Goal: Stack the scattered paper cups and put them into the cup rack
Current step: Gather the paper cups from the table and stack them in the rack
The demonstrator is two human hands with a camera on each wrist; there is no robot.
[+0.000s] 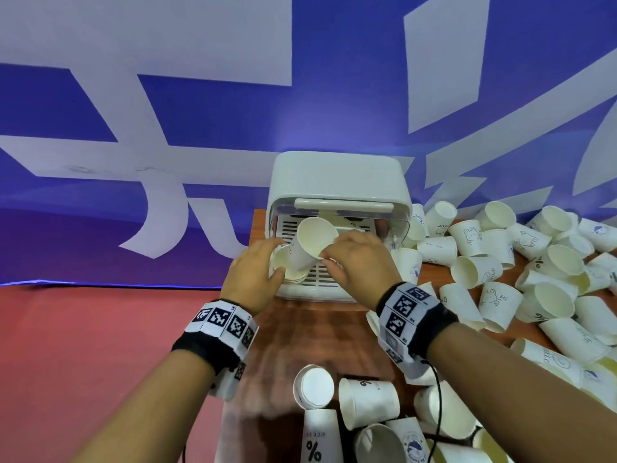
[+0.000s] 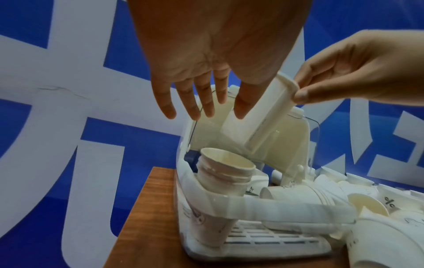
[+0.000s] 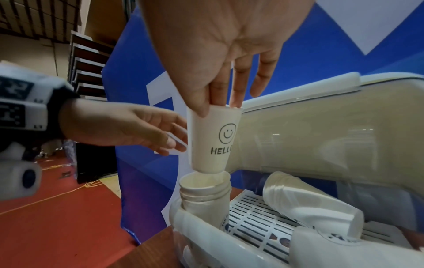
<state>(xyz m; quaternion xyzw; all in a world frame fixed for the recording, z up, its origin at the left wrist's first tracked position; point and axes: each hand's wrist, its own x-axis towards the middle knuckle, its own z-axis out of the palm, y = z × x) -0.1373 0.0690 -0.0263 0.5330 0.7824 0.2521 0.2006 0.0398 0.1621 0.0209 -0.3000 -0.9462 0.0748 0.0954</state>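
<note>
Right hand point(image 3: 220, 59) pinches the rim of a white smiley-print paper cup point(image 3: 212, 139), its base entering the upright stack of white cups point(image 3: 204, 192) in the white plastic cup rack point(image 1: 337, 182). Left hand point(image 2: 206, 59), fingers spread, hovers alongside. Best lowered straight, axes aligned, without crushing the rim.

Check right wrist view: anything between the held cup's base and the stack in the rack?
Nothing: the held cup has its base at the mouth of the stack, just entering it.
</note>
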